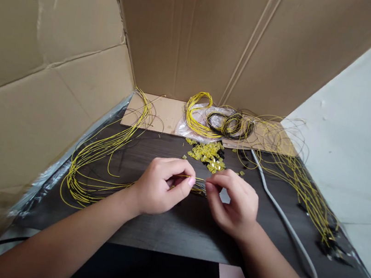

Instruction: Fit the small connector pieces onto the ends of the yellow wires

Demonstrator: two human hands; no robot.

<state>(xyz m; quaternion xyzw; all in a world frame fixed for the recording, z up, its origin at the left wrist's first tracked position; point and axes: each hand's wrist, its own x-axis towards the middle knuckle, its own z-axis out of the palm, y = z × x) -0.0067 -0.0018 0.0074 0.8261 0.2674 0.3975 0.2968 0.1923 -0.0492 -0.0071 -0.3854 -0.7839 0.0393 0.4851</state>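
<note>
My left hand pinches thin yellow wires that trail off to the left in a loose bundle on the dark table. My right hand meets it fingertip to fingertip and pinches the wire ends, possibly with a small connector that I cannot make out. Just beyond my hands lies a pile of small yellow plastic connectors.
Coils of yellow and black wire lie on a cardboard sheet at the back. Another bundle of yellow wires runs down the right side. A grey cable crosses the right of the table. Cardboard walls enclose the left and back.
</note>
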